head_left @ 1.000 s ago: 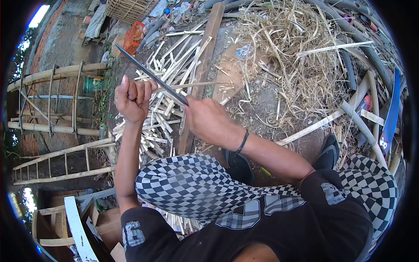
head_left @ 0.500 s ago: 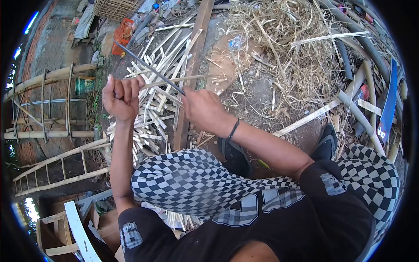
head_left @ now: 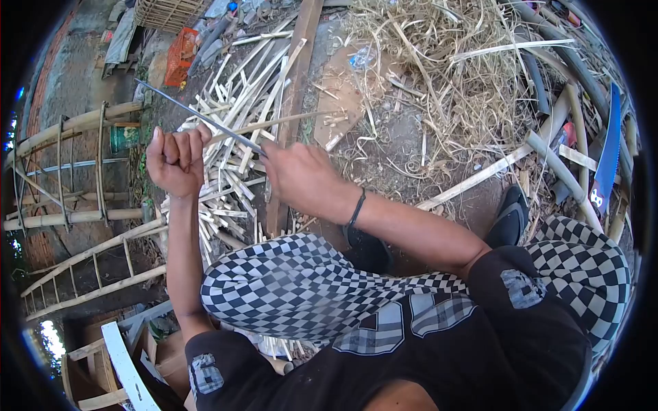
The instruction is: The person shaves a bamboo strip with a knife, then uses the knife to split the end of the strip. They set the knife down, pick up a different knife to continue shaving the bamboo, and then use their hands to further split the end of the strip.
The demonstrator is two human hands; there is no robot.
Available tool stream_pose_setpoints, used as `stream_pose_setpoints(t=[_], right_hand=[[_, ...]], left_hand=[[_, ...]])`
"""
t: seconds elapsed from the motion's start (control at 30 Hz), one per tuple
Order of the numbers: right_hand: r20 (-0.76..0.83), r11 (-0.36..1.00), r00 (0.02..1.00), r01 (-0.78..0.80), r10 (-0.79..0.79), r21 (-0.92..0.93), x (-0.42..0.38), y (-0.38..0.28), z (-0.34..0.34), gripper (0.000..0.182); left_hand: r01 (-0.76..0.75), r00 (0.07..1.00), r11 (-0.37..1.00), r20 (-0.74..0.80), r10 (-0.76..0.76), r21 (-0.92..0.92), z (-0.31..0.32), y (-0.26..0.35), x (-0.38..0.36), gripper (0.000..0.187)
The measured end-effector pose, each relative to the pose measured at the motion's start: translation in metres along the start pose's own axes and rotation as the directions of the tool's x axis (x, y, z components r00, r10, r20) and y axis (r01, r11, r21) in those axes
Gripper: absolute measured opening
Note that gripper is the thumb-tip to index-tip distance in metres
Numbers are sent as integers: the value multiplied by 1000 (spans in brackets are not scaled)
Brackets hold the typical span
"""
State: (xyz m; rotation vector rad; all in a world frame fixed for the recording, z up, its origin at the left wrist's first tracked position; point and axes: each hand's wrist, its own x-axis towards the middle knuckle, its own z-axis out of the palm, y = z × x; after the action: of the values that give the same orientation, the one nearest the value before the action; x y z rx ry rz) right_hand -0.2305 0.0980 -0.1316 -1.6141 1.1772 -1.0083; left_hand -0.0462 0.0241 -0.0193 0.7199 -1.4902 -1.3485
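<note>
My right hand (head_left: 299,177) is wrapped round the handle end of a long, thin-bladed knife (head_left: 179,104), its blade slanting up to the left. The fingers of my left hand (head_left: 177,162) are curled on one end of a thin bamboo strip (head_left: 284,119), palm side toward me. From that fist the strip points right, over the ground. Blade and strip cross in the gap between my two hands, close to the left one. The knife's handle is hidden inside my right fist.
A heap of cut bamboo sticks (head_left: 229,171) lies below my hands, beside a long wooden plank (head_left: 295,75). Curly shavings (head_left: 452,82) are piled at the upper right. A blue-bladed saw (head_left: 608,154) rests at the far right. Bamboo ladder-like frames (head_left: 89,270) stand at left.
Both hands have shifted left, the right one farther, so they are closer together. The knife has moved left along the strip, and its blade lies flatter.
</note>
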Motion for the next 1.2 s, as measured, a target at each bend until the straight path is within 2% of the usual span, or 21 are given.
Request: stream_pose_setpoints(t=[0.03, 0.1, 0.17, 0.23, 0.3, 0.37, 0.43, 0.47, 0.5, 0.53, 0.6, 0.63, 0.7, 0.73, 0.87, 0.9, 0.93, 0.97, 1.07, 1.17, 1.2], right_hand=[[3, 1000, 1000, 23, -23, -18, -1, -2, 4, 24], [-51, 999, 998, 27, -29, -45, 10, 52, 25, 24], [-114, 980, 990, -104, 85, -169, 20, 100, 31, 16], [-99, 979, 992, -94, 77, -182, 18, 73, 17, 16], [-21, 977, 993, -118, 117, -176, 5, 42, 10, 17], [-48, 996, 998, -40, 37, -76, 3, 16, 6, 26], [-45, 997, 996, -77, 76, -25, 13, 61, 26, 26], [-83, 994, 991, -104, 101, -38, 17, 102, 37, 20], [-124, 990, 985, -128, 121, -51, 22, 121, 40, 16], [-135, 992, 985, -119, 111, -52, 22, 111, 36, 16], [-84, 962, 989, -138, 121, -236, 15, 91, 28, 15], [-90, 961, 988, -144, 126, -237, 10, 75, 23, 15], [-54, 989, 998, 14, -23, -148, 1, 42, 18, 22], [-14, 988, 1000, 20, -22, -154, 3, 38, 19, 21], [-68, 960, 996, -68, 51, -273, 19, 124, 42, 18], [-104, 942, 985, -160, 135, -295, 19, 126, 35, 17], [-146, 914, 965, -255, 219, -316, 19, 127, 28, 18], [-154, 912, 964, -257, 217, -320, 20, 127, 26, 18], [4, 914, 990, -128, 140, -384, 18, 85, 11, 24], [-37, 954, 986, -166, 162, -248, 13, 82, 20, 22], [-99, 947, 978, -201, 181, -252, 12, 112, 31, 23]], left_hand=[[17, 1000, 1000, -14, -17, 5, -2, -3, -4, 52], [-7, 999, 1000, -53, 8, 13, -4, 2, -5, 52], [12, 999, 1000, -44, -12, -15, -16, 3, -10, 52], [18, 999, 999, 46, -17, -39, -16, 1, -4, 52], [13, 1000, 999, -14, -14, -39, -7, 1, 3, 52], [38, 999, 998, 26, -37, -42, -9, 0, 3, 52], [2, 999, 999, 38, -1, -47, -14, 3, 0, 51], [19, 999, 998, -43, -21, -52, -22, 4, -4, 51], [6, 999, 999, -37, -8, -46, -27, 5, -9, 51], [12, 997, 999, -74, -16, -51, -29, 5, -14, 51], [7, 996, 998, -90, -11, -55, -29, 2, -14, 52], [9, 996, 998, -83, -14, -59, -28, 0, -10, 52], [8, 1000, 998, -19, -10, -64, -27, 1, -8, 52], [14, 1000, 998, -22, -15, -67, -24, 1, -9, 52], [-1, 999, 1000, -35, 0, -22, -28, 2, -17, 52], [10, 997, 1000, -75, -12, -20, -26, 2, -17, 52], [13, 999, 999, -34, -14, -40, -25, 2, -12, 52], [20, 1000, 998, 7, -20, -64, -24, 1, -7, 52], [17, 1000, 998, 22, -16, -58, -16, 2, 2, 52], [12, 1000, 997, 12, -11, -70, -17, 3, 1, 52], [15, 1000, 997, 4, -15, -80, -21, 4, -1, 51]])
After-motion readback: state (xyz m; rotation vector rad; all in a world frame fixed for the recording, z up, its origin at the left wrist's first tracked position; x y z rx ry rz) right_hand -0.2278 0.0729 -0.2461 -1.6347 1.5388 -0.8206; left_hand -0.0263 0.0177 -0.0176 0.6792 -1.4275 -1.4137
